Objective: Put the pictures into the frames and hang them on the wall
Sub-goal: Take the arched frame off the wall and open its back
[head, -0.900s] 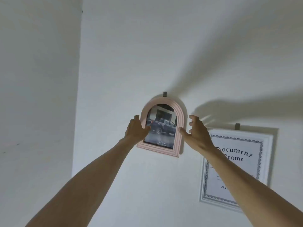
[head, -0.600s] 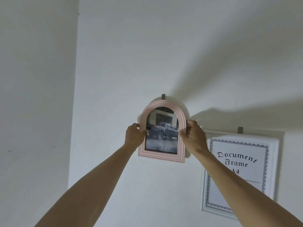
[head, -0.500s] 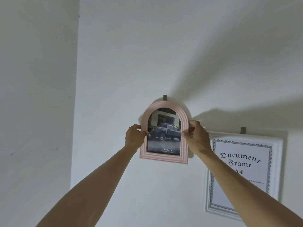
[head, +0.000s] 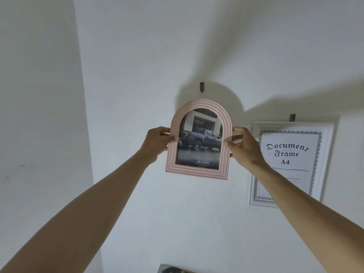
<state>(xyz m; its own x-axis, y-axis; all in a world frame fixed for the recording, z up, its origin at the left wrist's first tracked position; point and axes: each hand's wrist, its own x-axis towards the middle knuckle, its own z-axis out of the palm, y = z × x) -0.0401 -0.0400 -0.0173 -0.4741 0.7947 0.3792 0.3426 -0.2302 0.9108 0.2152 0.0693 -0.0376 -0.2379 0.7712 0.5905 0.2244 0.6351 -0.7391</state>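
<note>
Nearest the camera, two bare forearms are seen reaching up from 7 and 5 o'clock toward the centre of the view. The arched pink picture frame (head: 199, 142) is held between them: the left hand (head: 157, 143) is closed around its left edge, thumb on the front moulding, and the right hand (head: 243, 147) is clamped on its right edge in the same way. A photo of a dark pickup truck (head: 201, 139) is seen behind the glazing. The frame is held off the wall, below the dark wall hook (head: 201, 87) at 12 o'clock, which is left bare. At 3 o'clock a white document frame (head: 291, 163) is hung from a second hook (head: 292, 117). If the hanger on the hidden back is offered up blind, the hook may be missed and the frame dropped on release; a sideways swing could knock the neighbouring frame askew
</note>
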